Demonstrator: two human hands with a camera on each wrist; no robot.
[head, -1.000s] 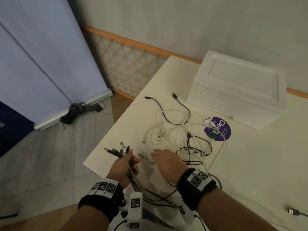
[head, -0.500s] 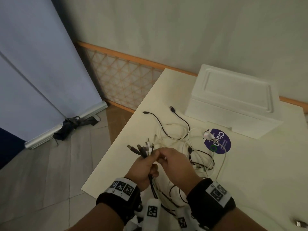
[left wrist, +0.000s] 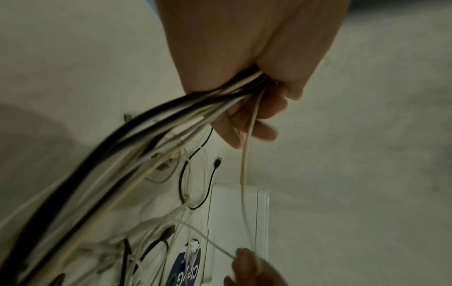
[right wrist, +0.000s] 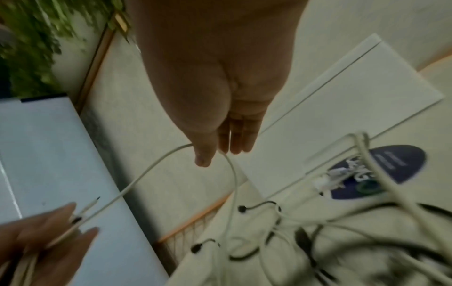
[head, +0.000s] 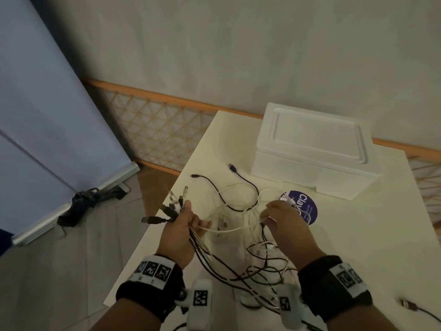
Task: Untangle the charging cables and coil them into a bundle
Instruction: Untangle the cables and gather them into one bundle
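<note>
The left hand point(head: 179, 231) grips many cables point(head: 216, 263) in curled fingers. The right hand point(head: 285, 224) pinches one white cable point(right wrist: 149, 170). The rest lie tangled on the surface point(head: 358, 235).

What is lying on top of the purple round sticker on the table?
A white connector and white cable lie on the purple sticker. The right hand covers its left edge, hiding anything there.

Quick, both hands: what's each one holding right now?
Left hand: grip closed round a bundle of cable ends.
Right hand: pinching one white cable.
</note>
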